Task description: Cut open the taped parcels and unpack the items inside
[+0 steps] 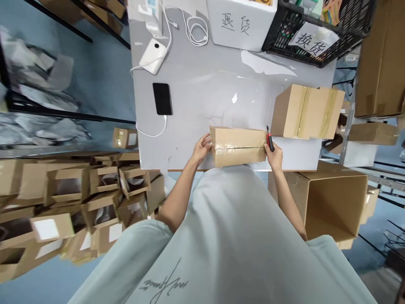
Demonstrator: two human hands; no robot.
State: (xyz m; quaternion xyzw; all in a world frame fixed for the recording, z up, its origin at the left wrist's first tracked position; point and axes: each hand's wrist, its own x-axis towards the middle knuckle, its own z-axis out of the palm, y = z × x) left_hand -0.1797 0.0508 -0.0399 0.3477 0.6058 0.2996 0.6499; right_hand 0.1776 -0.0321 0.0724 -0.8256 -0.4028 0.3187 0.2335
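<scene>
A long cardboard box [240, 147] lies at the table's front edge, close to my body. A dark slit runs along the taped seam on its top. My left hand [202, 148] rests against the box's left end with its fingers apart. At the right end, my right hand [274, 155] grips a red and black box cutter [269, 139], its blade end pointing away from me. Fingers of that hand also touch the box's right end.
Taped cardboard boxes [311, 112] stand at the table's right. A black phone [162, 99] and a white power bank [153, 56] lie left, with cables. A white bin [242, 25] and a black crate [300, 38] are at the back. Below right sits a large open carton [335, 207].
</scene>
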